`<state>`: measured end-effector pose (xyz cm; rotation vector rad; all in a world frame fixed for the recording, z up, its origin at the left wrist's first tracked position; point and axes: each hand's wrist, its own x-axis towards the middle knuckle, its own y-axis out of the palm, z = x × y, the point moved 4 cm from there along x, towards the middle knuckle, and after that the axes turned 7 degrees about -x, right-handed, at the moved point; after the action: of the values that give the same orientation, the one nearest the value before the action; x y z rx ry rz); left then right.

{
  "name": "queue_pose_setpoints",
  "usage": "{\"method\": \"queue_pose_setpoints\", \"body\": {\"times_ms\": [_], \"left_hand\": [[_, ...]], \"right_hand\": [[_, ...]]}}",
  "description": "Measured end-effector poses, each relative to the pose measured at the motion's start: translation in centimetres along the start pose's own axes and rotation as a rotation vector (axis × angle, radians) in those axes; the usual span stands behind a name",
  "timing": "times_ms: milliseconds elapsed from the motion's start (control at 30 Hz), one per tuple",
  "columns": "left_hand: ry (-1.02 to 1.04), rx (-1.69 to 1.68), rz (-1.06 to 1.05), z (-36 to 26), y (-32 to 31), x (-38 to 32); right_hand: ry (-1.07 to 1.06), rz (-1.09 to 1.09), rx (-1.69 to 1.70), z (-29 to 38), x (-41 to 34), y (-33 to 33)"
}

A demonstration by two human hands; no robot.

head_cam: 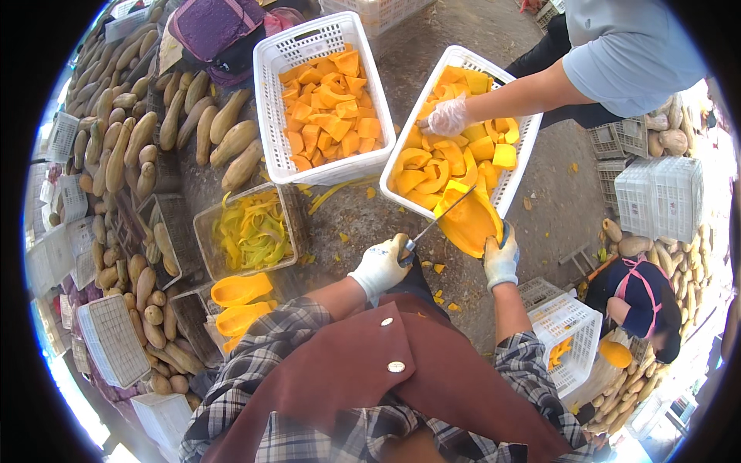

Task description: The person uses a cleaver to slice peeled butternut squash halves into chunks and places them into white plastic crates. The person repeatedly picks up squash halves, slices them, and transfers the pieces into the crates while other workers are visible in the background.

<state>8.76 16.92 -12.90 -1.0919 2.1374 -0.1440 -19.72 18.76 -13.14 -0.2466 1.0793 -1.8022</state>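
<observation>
My left hand [380, 265], in a white work glove, is closed on the handle of a knife [443, 214]. The blade slants up to the right, over the hollow of a peeled, halved pumpkin [472, 223]. My right hand [502, 258], also gloved, grips the lower right end of that half. Its upper end lies over the near rim of a white plastic crate [524, 168] of orange pumpkin pieces [431, 168]. A co-worker's hand [448, 117] in a clear plastic glove reaches into the same crate. Whether the blade touches the flesh is unclear.
Another white crate [267, 116] holds pumpkin chunks [330, 110]. A bin of peelings [252, 231] stands at left, with peeled pumpkin halves [240, 289] below it. Whole long pumpkins [231, 116] lie at left. At right are stacked crates [659, 197] and another person [639, 295]. Scraps dot the ground.
</observation>
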Motion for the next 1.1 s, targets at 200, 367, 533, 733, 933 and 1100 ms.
{"method": "queue_pose_setpoints", "body": {"times_ms": [200, 367, 533, 733, 933, 1100], "left_hand": [[0.026, -0.007, -0.031, 0.1, -0.2, -0.8], [0.014, -0.049, -0.051, 0.5, -0.9, -1.0], [-0.017, -0.049, -0.035, 1.1, -1.3, -0.9], [-0.006, -0.056, -0.073, 1.5, -0.9, -1.2], [0.040, -0.139, -0.083, 1.7, -1.4, -1.2], [-0.059, -0.129, -0.060, 1.0, -1.3, -1.4]], "right_hand": [[0.026, 0.032, -0.006, 1.1, -0.4, -0.1], [-0.012, 0.030, 0.008, 1.4, 0.0, 0.4], [-0.005, 0.061, 0.031, 0.9, 0.6, 1.3], [-0.026, 0.047, 0.004, 0.6, 0.8, 1.5], [-0.045, 0.087, -0.007, 1.3, 0.9, 0.7], [-0.007, 0.091, -0.026, 1.6, 1.1, 0.8]]}}
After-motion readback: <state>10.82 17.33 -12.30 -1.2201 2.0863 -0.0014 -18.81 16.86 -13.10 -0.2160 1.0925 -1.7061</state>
